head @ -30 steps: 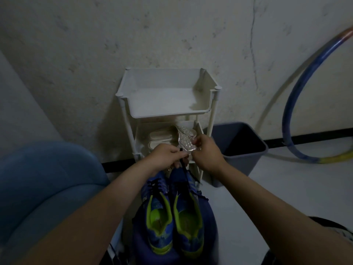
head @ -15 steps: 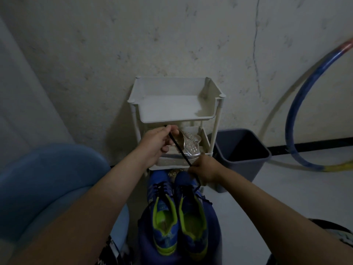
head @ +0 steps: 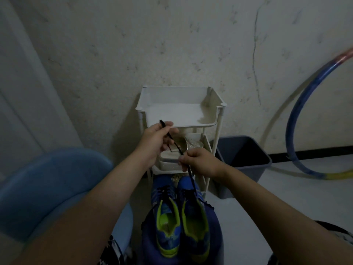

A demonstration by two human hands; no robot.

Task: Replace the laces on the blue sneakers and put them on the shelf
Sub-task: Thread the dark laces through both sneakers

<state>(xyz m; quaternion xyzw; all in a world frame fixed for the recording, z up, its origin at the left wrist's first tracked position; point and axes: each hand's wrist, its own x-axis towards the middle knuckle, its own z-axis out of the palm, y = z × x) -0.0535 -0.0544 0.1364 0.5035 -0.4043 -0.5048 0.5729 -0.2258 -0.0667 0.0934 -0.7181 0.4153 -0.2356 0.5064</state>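
Note:
Two blue sneakers with lime-green linings sit side by side on a dark blue seat, the left sneaker (head: 165, 217) and the right sneaker (head: 193, 213), toes toward the shelf. A black lace (head: 189, 173) runs taut from the right sneaker up through both hands. My right hand (head: 198, 163) pinches the lace just above the shoe. My left hand (head: 155, 142) holds the lace's upper end, its tip sticking out near the top tray. The white tiered shelf (head: 210, 123) stands against the wall right behind my hands.
The shelf's lower tier holds pale shoes and a glittery clear one (head: 193, 144). A grey bin (head: 246, 165) stands right of the shelf. A blue hoop (head: 298, 115) leans on the wall at right. A light blue chair (head: 47, 186) is at left.
My left hand has risen up and away with the lace end, drawing the lace longer and tauter. My right hand stays low near the right sneaker, and the view has tilted down a little.

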